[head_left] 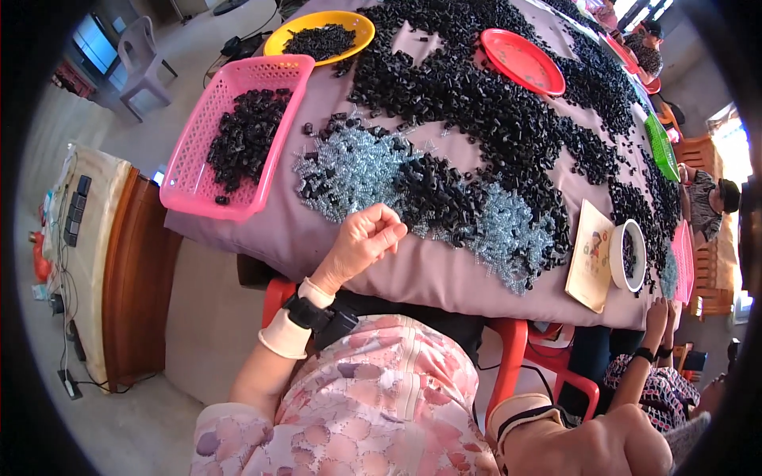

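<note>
from my end i read every place off the basket [206, 119], which is pink, sits on the cloth-covered worktop [429, 278] and holds black parts [250, 131]. my left hand [363, 238] is right of the basket and a little nearer me, over the worktop's near side. its fingers [387, 236] are curled closed, thumb laid against the index; i cannot tell whether a small part is tucked inside. nearest to it is a clear heap [357, 163], mixed with black parts, just right of the basket. a 2nd clear heap [508, 226] lies further right of the basket. my right hand [607, 444] is low and close to the camera, well right of the basket and nearer me; its fingers are hidden, so i cannot tell whether they grip anything.

more black parts spread from beyond the 2 heaps to far right of the basket. just beyond the basket is a yellow plate [364, 32] of black parts; a red plate [520, 59] lies well right of the basket. further right of it, a tan card [589, 254] and a white bowl [616, 255] sit side by side.
</note>
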